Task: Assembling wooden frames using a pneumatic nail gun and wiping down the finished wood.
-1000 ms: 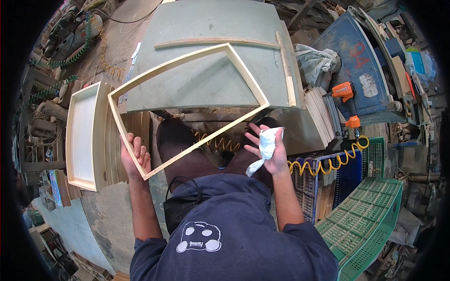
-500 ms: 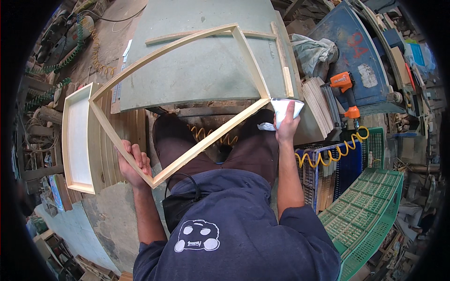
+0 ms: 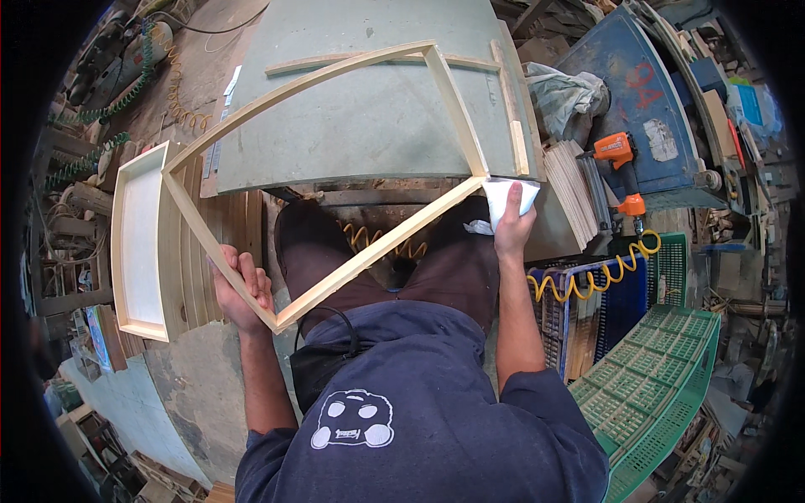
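Note:
A bare rectangular wooden frame [image 3: 323,88] made of thin pale strips hangs over the near edge of a grey-green workbench [image 3: 369,134]. My left hand [image 3: 239,289] grips the frame at its near corner. My right hand [image 3: 513,222] holds a white cloth [image 3: 503,197] and presses it against the frame's right corner at the bench edge. Thin wooden strips [image 3: 503,92] lie flat on the bench along its far and right sides.
A finished frame with a white panel [image 3: 138,243] leans at the left. An orange cordless drill [image 3: 620,159] and a stack of thin boards [image 3: 570,180] sit at the right. Green and blue plastic crates [image 3: 662,369] and a yellow coiled hose [image 3: 595,272] stand at the lower right.
The frame has swung further over the bench. My right hand with the cloth moved up and right to the frame's right corner; my left hand slid to the near corner.

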Demonstrator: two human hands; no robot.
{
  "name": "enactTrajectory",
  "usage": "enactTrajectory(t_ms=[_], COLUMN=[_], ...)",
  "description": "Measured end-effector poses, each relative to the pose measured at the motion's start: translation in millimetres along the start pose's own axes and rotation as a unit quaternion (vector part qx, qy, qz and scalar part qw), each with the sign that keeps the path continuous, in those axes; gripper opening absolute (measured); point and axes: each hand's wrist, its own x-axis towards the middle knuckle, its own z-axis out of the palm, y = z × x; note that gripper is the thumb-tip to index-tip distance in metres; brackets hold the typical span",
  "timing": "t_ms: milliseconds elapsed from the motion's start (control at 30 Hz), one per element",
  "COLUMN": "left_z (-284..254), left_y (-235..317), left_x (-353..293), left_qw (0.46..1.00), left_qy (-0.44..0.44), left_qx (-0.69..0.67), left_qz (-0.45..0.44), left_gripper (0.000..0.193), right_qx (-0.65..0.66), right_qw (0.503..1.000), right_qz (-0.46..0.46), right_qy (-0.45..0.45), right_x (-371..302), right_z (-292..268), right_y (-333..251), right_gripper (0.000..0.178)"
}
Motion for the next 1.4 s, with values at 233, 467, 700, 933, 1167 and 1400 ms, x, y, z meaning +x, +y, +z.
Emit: enactTrajectory(t_ms=[233, 467, 700, 933, 1167, 1400], left_z=[1.5, 2.7, 5.3, 1.8, 1.0, 5.1], left_y=[0.9, 0.8, 2.9, 2.7, 1.8, 3.4], left_x=[-0.1, -2.3, -2.8, -0.9, -2.3, -3.6], left_qw=[1.0, 1.0, 0.999, 0.999, 0.999, 0.998], left_qy=[0.013, 0.004, 0.026, 0.024, 0.03, 0.046], left_qx=[0.008, 0.002, 0.021, 0.024, 0.034, 0.038], left_qz=[-0.012, -0.007, -0.012, -0.019, -0.021, -0.027], left_gripper=[0.036, 0.029, 0.037, 0.037, 0.037, 0.038], right_qx=[-0.008, -0.015, -0.028, -0.017, -0.029, -0.015], right_qw=[1.0, 0.998, 0.997, 0.994, 0.991, 0.984], right_qz=[-0.022, -0.014, -0.018, -0.006, -0.036, -0.042], right_qy=[-0.02, -0.053, -0.075, -0.11, -0.129, -0.172], right_x=[-8.1, -20.3, -32.0, -44.3, -55.9, -70.0], right_z=[2.2, 5.7, 8.5, 15.3, 20.6, 28.2], right_y=[-3.3, -16.4, -21.3, -25.9, -31.0, -52.7], right_gripper=[0.042, 0.04, 0.038, 0.038, 0.04, 0.034])
